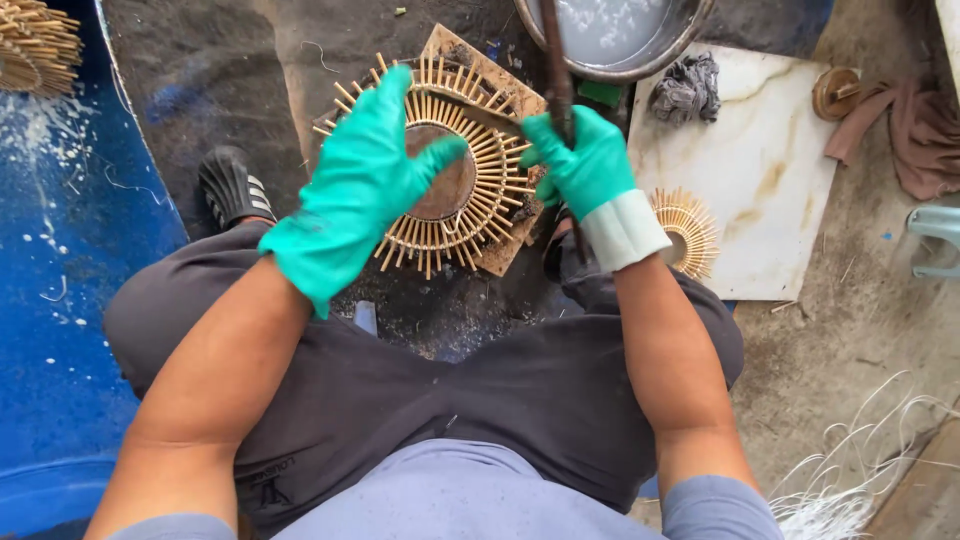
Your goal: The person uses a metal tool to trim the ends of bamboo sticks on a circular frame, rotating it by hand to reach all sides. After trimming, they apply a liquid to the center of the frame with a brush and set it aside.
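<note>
The left hand, in a green glove, rests open-fingered on the sunburst frame, which lies on a board at 12 o'clock above the knees. The right hand closes around a dark brush at the frame's 3 o'clock edge.

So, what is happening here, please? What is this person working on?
A seated person in green gloves works on a round sunburst frame made of thin bamboo sticks, which lies on a wooden board. The left hand steadies the frame, while the right hand holds a dark brush against its sticks. A metal bowl of pale liquid stands just beyond. A second, smaller sunburst piece lies on a marble slab to the right.
</note>
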